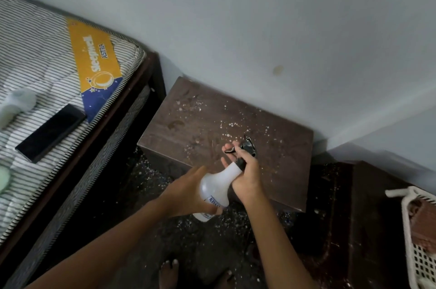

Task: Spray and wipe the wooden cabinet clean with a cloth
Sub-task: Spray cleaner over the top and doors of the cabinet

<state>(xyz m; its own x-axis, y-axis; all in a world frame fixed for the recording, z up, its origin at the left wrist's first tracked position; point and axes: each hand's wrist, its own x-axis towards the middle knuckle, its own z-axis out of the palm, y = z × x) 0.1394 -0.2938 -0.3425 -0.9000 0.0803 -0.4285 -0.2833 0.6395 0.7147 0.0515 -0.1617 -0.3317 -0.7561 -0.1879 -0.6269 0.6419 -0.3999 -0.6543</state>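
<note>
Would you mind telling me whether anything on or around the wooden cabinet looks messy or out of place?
Yes: the wooden cabinet is strewn with white specks and smudges, and similar debris litters the floor in front. A yellowish stain marks the wall above it.

1. "Sleepwell" in white, with "ASTRA" in dark letters beside it; both on the yellow band of the mattress;
2. "KIN", the rest hidden; on the spray bottle.

Left grip holds the body of the bottle, right grip curls round its black neck, a finger on the trigger, above the speckled cabinet. A phone lies on the mattress, left; a basket, near right
</note>
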